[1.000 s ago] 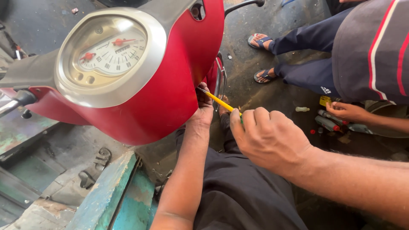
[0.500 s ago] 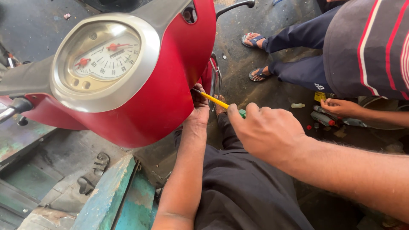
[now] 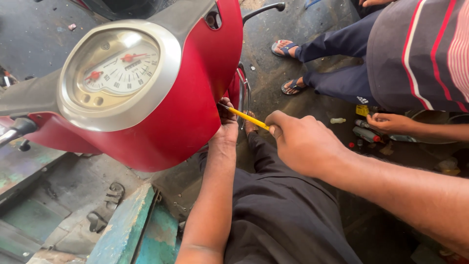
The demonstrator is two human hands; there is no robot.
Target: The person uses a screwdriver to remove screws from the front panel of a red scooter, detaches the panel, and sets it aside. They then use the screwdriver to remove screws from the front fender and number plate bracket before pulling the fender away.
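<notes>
While you look down past the red scooter headset [image 3: 185, 98], your right hand [image 3: 305, 144] is clenched around the handle end of a yellow screwdriver [image 3: 246, 117]. Its thin shaft runs up and left from your fist, and the tip meets the rear edge of the red cowl, just below the handlebar. Your left hand [image 3: 227, 124] is pressed up against that same edge, right beside the tip; the fingers are hidden behind the cowl, so you cannot tell whether they grip anything or only brace there. Your left forearm rises straight from the bottom of the view, over your dark trousers [image 3: 278, 210].

Speedometer dial [image 3: 117, 73]: round, pale face, silver bezel, set on top of the headset and tilted toward you. A brake lever [image 3: 264, 9] sticks out at upper right of the cowl.

Another person crouches at right: striped shirt [image 3: 420, 54], dark blue trousers, sandals on the stained concrete floor. That person's hand [image 3: 388, 122] rests low among small bottles and cans [image 3: 364, 133], well apart from your hands.

Lower left: a worn blue-green metal platform [image 3: 127, 230] beneath the scooter, paint chipped.
</notes>
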